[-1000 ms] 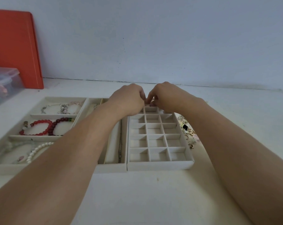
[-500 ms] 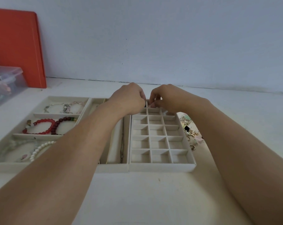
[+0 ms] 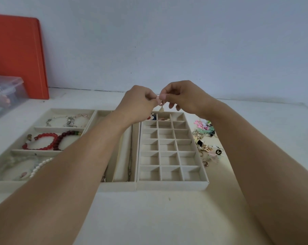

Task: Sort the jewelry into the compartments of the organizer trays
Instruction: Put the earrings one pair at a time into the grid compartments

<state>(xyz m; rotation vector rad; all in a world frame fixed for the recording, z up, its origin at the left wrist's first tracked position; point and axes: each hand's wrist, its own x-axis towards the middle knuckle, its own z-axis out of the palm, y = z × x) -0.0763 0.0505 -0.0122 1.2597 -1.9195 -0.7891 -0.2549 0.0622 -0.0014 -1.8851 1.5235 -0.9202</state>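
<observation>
Two hands, left (image 3: 138, 106) and right (image 3: 183, 99), pinch one small earring (image 3: 161, 108) together. Below the fingers sit two trays: one grid tray (image 3: 172, 185) of eighteen small compartments, and, left of the fingers, one wide tray (image 3: 43, 186). One orange board (image 3: 17, 57) and one clear box (image 3: 4, 92) stand far left.

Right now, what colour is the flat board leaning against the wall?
Orange board, head view.

bare forearms, no sleeves; pale pink fingernails (image 3: 163, 97).
</observation>
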